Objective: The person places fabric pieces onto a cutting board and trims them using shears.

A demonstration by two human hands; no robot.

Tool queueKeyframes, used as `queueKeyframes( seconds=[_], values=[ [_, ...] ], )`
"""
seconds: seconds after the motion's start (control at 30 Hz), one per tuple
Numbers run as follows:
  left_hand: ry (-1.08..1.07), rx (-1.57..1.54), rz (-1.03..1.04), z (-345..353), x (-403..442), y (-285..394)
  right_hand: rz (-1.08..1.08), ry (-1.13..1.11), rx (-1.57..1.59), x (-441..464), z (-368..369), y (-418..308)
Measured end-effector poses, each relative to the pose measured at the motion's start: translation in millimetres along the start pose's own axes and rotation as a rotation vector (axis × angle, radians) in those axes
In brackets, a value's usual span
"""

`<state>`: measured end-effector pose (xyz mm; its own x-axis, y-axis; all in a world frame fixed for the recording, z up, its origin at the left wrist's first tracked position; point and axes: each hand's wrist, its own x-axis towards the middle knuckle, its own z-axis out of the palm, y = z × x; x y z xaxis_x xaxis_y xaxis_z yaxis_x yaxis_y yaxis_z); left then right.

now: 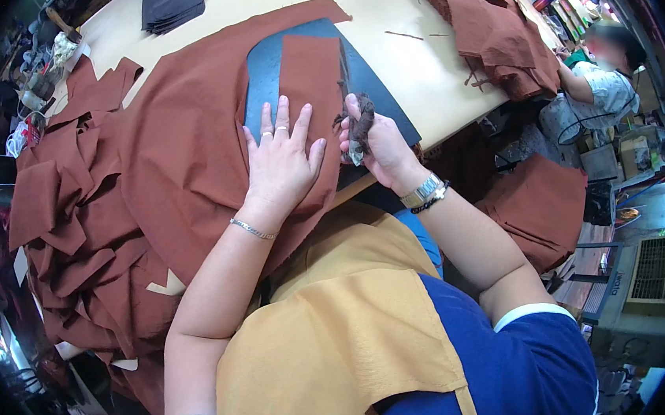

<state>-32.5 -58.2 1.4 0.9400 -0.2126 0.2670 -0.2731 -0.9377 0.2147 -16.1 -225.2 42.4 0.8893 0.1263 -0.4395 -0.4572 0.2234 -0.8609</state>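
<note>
Rust-brown cloth [309, 65] lies over the blue board [267, 63], where my left hand [278, 173], flat with fingers spread, seems to pin it against slipping. My right hand [387, 151] grips the dark-wrapped tool [362, 123] at the cloth's edge, probably for steadiness.

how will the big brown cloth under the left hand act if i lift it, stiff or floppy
The brown cloth will probably be floppy, since it lies in soft, rippling folds. Its matte surface suggests it won't be very slippery. Lifted by one edge, it would likely pull against the left hand, which presses flat on it.
</note>
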Motion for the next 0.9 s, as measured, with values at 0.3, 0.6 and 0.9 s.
queueKeyframes(
  seconds=[0.3, 0.6, 0.9],
  values=[
    [0.007, 0.042, 0.007, 1.4, -0.6, -0.6, -0.045, -0.012, -0.020, 12.5, -4.2, 0.7],
    [-0.029, 0.047, 0.001, 2.7, -0.7, -0.7, -0.023, -0.037, 0.017, 27.0, -8.8, -7.7],
    [-0.061, 0.027, 0.058, -17.7, -3.5, -1.0, -0.338, -0.065, 0.031, 68.0, -33.8, -18.9]
  ],
)
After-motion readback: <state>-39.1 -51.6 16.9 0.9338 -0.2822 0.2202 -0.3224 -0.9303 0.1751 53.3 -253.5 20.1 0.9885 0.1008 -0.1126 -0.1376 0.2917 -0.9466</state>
